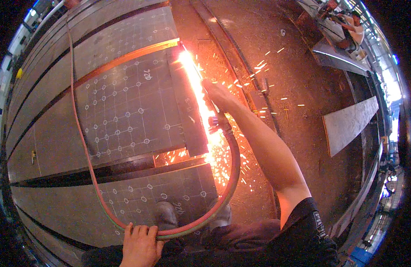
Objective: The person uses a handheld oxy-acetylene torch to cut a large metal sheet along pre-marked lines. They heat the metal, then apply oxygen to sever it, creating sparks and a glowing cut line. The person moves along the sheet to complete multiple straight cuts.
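Observation:
My right hand (218,95) reaches forward, closed round a cutting torch (222,123) at the edge of a steel plate (125,102). White-hot glare (196,84) runs along that edge and hides the torch's tip and part of my fingers. Sparks fly to the right and pour downward. A pair of red and green hoses (234,169) loops from the torch's rear end back toward my body. Low in the picture, my left hand (141,244) has its fingers wrapped over the hoses. From there they run away to the far left across the plates.
Neighbouring plates (138,196) bear chalk grids and small circles, with dark gaps between them. My shoes (166,214) rest on the nearest plate. Rails (232,49) cross the brown floor on the right. A loose tapered plate (351,127) lies farther right. Another person (354,31) works at the far right.

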`<state>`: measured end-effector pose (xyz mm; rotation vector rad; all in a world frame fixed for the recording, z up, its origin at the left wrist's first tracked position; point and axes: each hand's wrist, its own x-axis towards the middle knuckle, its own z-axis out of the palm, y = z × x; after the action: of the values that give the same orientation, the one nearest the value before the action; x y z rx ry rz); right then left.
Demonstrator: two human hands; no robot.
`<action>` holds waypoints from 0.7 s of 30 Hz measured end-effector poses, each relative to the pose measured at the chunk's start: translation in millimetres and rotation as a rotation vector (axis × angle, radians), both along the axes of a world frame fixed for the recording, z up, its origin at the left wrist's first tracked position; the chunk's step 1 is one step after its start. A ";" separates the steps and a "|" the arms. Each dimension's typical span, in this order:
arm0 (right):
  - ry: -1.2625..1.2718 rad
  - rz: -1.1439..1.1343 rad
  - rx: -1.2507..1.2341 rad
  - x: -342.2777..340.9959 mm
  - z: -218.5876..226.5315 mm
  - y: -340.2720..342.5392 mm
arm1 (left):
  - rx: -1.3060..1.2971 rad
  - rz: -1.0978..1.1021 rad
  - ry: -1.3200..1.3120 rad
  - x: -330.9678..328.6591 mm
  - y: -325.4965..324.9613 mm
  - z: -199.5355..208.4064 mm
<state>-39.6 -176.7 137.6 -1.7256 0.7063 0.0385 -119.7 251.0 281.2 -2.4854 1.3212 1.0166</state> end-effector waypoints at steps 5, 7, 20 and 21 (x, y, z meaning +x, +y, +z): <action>0.033 -0.052 0.048 0.6 15.8 8.4 | 0.012 0.003 0.004 0.4 -0.4 1.9; -0.016 -0.019 0.024 0.6 1.7 3.1 | 0.012 -0.005 0.006 0.5 -0.4 2.2; 0.094 -0.098 0.157 4.1 3.5 2.8 | 0.010 -0.008 0.002 -0.1 -2.8 4.6; 0.079 -0.086 0.178 3.4 -3.4 -0.6 | 0.013 -0.004 0.005 0.0 -3.5 4.9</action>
<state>-36.2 -177.3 134.1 -1.5291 0.8102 0.1074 -119.7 247.5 286.1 -2.4713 1.3171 1.0276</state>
